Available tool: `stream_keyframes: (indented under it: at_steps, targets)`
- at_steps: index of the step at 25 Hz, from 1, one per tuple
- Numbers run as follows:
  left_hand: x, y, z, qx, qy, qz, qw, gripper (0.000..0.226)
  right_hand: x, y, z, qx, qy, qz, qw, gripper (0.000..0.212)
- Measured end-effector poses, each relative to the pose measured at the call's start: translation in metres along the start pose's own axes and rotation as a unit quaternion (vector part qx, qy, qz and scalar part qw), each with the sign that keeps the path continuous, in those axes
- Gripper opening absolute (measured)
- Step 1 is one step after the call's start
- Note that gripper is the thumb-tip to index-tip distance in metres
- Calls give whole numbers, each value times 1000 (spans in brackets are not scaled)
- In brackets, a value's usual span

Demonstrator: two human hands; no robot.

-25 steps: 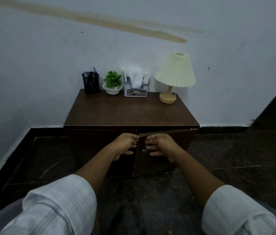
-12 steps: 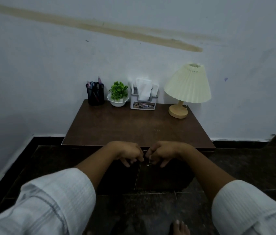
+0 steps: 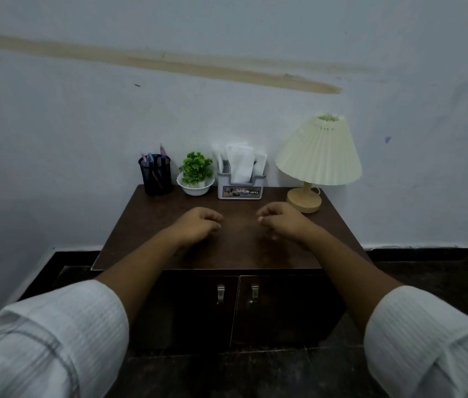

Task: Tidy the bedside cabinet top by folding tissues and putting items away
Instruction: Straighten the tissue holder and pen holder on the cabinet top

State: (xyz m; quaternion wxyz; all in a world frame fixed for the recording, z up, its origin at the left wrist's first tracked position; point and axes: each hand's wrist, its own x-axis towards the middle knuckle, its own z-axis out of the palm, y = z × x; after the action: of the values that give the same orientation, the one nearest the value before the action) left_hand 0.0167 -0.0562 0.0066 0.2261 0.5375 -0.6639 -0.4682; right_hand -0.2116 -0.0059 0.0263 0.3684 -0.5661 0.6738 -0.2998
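The pale, scuffed wall [image 3: 83,124] fills most of the shot, with a long tan streak [image 3: 187,66] running across it. Below that is the dark brown wooden bedside cabinet [image 3: 284,311], its two front doors shut and a small metal handle on each, left handle [image 3: 220,293] and right handle [image 3: 254,293] just beside each other at the centre seam. The table top [image 3: 146,225] is bare in the middle, everything sits in a row along the back edge.

At about 2 o'clock on the top is the cream pleated-shade lamp on a round wooden base [image 3: 319,152]. At 12 o'clock is the grey plastic tissue holder [image 3: 241,188] with white tissues [image 3: 238,165] sticking upright out of it. Just beside it at 11 o'clock is the small green plant in a white bowl [image 3: 195,175], and at 10 o'clock the black mesh pen cup [image 3: 155,175] with a few pens in it.

Both arms reach in from 6 o'clock in white striped sleeves. The left hand [image 3: 198,226] is over the middle of the top, fingers loosely curled, holding nothing. The right hand [image 3: 281,222] is the same, loosely curled and empty, near the lamp base but apart from it. Can't really tell if they're resting on the wood or hovering.
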Motion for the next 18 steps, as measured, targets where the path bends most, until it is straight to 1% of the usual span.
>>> stream_keyframes:
  at_steps: [2, 5, 7, 10, 14, 18]
  targets:
    - [21, -7, -2, -2, 43, 6, 999, 43, 18, 7, -3, 6, 35, 8, 999, 32]
    - [51, -13, 2, -19, 64, 12, 998, 65, 46, 15, -3, 2, 60, 3, 998, 56]
    - [71, -16, 7, -23, 79, 18, 996, 77, 62, 18, -1, 7, 66, -13, 998, 64]
    - [88, -19, 15, 2, 103, 35, 994, 80, 80, 20, 7, -19, 82, -30, 996, 69]
    - [99, -21, 24, 75, 114, 87, 987, 75, 92, 31, 18, -102, 136, -56, 984, 67]
    - [107, -25, 25, 70, 117, 100, 986, 71, 93, 37, 20, -101, 174, -75, 977, 63]
